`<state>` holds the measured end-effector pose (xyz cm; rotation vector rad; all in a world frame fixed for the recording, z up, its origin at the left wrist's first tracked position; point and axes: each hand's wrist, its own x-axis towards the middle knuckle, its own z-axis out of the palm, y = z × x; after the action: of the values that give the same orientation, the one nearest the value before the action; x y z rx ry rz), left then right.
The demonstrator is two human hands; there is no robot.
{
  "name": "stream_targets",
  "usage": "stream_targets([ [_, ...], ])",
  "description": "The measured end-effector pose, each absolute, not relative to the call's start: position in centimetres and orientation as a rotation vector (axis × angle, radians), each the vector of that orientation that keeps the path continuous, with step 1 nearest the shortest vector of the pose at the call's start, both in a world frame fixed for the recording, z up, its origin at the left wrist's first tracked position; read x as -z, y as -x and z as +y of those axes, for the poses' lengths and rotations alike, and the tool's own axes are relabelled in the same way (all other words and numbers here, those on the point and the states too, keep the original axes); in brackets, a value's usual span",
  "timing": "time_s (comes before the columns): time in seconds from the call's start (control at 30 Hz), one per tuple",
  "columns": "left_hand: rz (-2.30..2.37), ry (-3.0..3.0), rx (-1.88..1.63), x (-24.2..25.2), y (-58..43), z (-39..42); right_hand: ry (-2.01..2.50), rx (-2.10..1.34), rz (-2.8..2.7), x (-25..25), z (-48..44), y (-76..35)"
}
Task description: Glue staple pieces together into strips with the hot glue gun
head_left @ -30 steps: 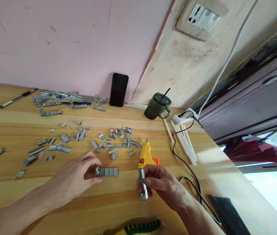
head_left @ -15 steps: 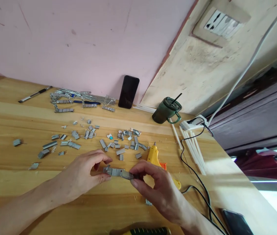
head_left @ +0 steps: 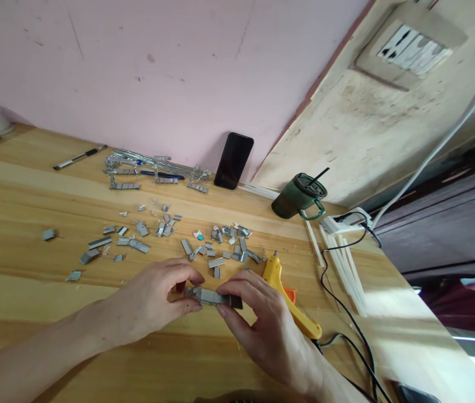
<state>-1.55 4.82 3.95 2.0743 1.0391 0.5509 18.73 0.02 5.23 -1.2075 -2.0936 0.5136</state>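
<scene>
Between my hands, just above the wooden table, is a short strip of joined grey metal-looking pieces (head_left: 209, 296). My left hand (head_left: 155, 294) pinches its left end between thumb and fingers. On the other end, the thumb and fingers of my right hand (head_left: 258, 313) are closed, with a dark end of the strip showing past the fingertips. Beyond the hands lie scattered loose grey pieces (head_left: 216, 262). A yellow glue gun (head_left: 290, 299) with an orange trigger rests just right of my right hand.
A black phone (head_left: 233, 160) leans against the wall beside thin metal rods (head_left: 166, 165) and a pen (head_left: 80, 158). To the right stand a green lidded mug (head_left: 296, 197), white glue sticks (head_left: 344, 274) and a power strip (head_left: 347, 220). Black cables (head_left: 347, 319) run along the right side.
My right hand has shifted left along the strip, closer to my left hand. The camera view has turned slightly left, so the table things appear further right.
</scene>
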Motion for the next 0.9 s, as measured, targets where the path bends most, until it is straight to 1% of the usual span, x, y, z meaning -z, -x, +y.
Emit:
stream_targets([
  [0.57, 0.994, -2.081, -0.557, -4.48, 1.62, 4.64, 1.205, -0.442, -2.117, -5.1, 0.22, -18.38],
  [0.9, 0.965, -2.147, -0.613, -3.73, 1.8, 4.64, 1.257, -0.478, -2.107, -5.05, 0.18, -17.95],
])
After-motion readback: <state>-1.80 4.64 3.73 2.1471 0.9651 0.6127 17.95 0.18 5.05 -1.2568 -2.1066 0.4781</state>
